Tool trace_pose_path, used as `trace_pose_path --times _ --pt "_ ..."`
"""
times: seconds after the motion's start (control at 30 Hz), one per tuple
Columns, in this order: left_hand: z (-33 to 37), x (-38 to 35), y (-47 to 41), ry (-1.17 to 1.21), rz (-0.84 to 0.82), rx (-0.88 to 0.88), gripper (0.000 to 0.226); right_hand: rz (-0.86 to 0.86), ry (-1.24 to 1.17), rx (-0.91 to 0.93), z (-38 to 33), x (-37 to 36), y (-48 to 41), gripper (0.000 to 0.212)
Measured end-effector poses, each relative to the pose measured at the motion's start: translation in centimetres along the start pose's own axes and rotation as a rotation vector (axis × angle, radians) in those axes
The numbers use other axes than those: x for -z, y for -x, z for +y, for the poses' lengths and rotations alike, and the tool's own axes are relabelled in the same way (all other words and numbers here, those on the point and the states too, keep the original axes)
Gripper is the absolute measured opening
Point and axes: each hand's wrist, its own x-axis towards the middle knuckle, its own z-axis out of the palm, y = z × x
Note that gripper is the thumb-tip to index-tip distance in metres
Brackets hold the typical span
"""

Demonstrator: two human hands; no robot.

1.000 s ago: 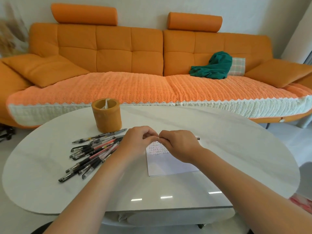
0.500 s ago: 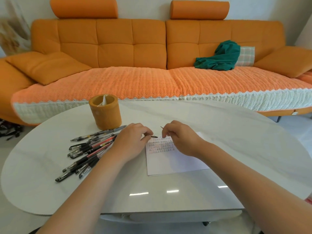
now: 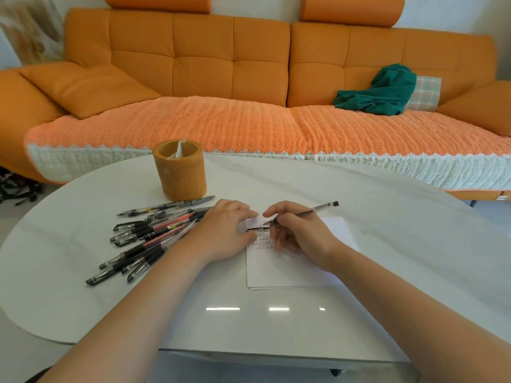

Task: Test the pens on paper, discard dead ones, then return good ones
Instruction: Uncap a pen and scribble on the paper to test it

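Observation:
On the white table [image 3: 392,244] lies a sheet of paper [image 3: 282,269] with rows of small test marks near its top. My right hand [image 3: 298,239] grips a clear black-ink pen [image 3: 312,210], tip down on the paper's upper part and rear end pointing up and right. My left hand [image 3: 221,230] rests on the paper's left edge and pinches a dark pen cap [image 3: 257,229] at its fingertips. A pile of several capped pens [image 3: 149,236] lies just left of my left hand. Behind the pile stands an orange-brown pen holder [image 3: 179,172].
An orange sofa [image 3: 221,120] runs along the far side of the table, with a green cloth [image 3: 381,92] on its right seat. Dark items lie on the floor at far left [image 3: 16,186]. The table's near edge is close to my body.
The cap came off the pen. My right hand turned the pen into a writing grip and lowered its tip onto the paper, and my left hand settled on the paper's edge with the cap.

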Motion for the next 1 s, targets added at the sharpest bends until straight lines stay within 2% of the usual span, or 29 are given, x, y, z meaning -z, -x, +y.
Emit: trace_pose_path --times 0.2,0.43,0.57,0.77,1.0 --pt "-0.5 0.2 -0.3 0.040 -0.052 0.008 0.049 0.015 0.205 -0.005 -0.1 -0.5 0.1 0.006" --pt "-0.7 0.3 -0.2 0.046 -0.065 -0.015 0.051 -0.070 0.333 0.018 0.1 -1.9 0.5 0.008" --pt "-0.8 0.4 0.0 0.046 -0.061 -0.028 0.048 -0.076 0.317 0.030 0.1 -2.2 0.6 0.010" --pt "-0.9 1.1 0.4 0.057 -0.155 -0.011 0.065 -0.089 0.325 0.044 0.4 -2.3 0.4 0.018" --pt "-0.9 1.1 0.4 0.074 -0.166 0.001 0.066 -0.104 0.348 0.052 0.8 -2.2 0.2 0.018"
